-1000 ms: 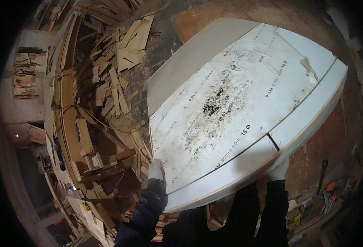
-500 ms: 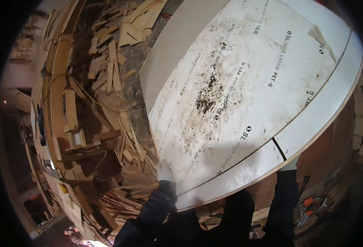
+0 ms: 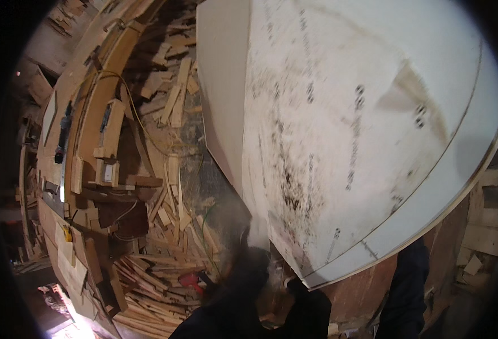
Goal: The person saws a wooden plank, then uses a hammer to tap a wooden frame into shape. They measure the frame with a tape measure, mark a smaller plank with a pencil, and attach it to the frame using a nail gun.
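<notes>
A large white board (image 3: 328, 141) fills the middle and right, tilted up in front of me. Printed protective film with dark smudges and a crease covers its face, and a smooth pale strip runs along its curved near edge. My left hand (image 3: 259, 233), pale and smeared by motion, grips the board's lower left edge. My right forearm (image 3: 410, 282), in a dark sleeve, reaches up behind the near edge; the right hand itself is hidden by the board.
Wood offcuts (image 3: 164, 271) litter the floor to the left, with a red-and-black power tool (image 3: 192, 281) among them. A long wooden bench (image 3: 85, 169) with clutter runs down the left side, a yellow cord (image 3: 139, 118) beside it. More wood pieces (image 3: 489, 226) lie at far right.
The board has turned and tilted, its left side face now showing more. My left hand has shifted right along with it. My right hand, partly visible before, has gone behind the edge.
</notes>
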Demonstrator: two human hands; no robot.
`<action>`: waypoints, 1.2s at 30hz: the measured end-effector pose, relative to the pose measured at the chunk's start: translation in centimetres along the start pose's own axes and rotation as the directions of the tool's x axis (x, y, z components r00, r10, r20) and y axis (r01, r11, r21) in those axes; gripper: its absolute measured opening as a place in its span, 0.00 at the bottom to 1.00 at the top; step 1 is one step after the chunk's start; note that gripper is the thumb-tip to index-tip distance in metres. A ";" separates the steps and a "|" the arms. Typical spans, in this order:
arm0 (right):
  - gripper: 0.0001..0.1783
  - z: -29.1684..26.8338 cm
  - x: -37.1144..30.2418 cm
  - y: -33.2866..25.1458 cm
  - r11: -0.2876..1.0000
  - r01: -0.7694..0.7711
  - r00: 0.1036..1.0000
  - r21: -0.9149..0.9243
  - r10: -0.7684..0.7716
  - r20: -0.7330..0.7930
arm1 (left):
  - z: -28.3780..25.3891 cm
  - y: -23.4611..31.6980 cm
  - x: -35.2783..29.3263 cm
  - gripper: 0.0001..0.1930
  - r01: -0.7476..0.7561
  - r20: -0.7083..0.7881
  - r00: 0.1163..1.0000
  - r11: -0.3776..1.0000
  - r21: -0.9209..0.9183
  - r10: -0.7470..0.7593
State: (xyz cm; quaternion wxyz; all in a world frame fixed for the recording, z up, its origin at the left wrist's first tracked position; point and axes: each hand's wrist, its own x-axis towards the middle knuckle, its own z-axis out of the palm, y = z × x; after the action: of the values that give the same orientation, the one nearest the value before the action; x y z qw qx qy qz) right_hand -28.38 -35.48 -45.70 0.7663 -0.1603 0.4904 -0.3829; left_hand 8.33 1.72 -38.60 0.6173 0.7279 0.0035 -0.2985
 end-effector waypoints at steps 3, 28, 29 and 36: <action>0.35 1.0 1.0 -2.6 1.000 -0.010 1.000 -0.013 0.009 -0.004 | 5.8 15.1 4.0 0.25 -0.078 -0.061 0.996 0.939 -0.336 0.061; 0.29 -17.7 -18.0 -28.8 0.816 0.407 0.886 -0.412 -0.462 -0.041 | -3.6 4.0 -12.5 0.26 0.172 0.349 0.933 0.738 -0.652 0.091; 0.27 -16.0 -19.8 -29.4 0.564 0.524 0.772 -0.638 -0.631 0.077 | -3.5 6.5 -13.7 0.26 0.098 0.175 0.984 0.819 -0.565 0.004; 0.18 4.2 -25.9 -20.8 -0.014 0.789 0.495 -0.614 -0.578 0.649 | -1.0 17.3 -14.4 0.37 0.025 -0.087 0.994 0.907 -0.420 -0.067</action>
State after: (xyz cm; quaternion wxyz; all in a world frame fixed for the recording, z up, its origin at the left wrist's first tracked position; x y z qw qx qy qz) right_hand -39.49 -30.38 -14.51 0.3117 -0.7863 0.3802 -0.3742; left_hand 3.37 3.79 -16.74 0.7506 0.5926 0.1151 -0.2688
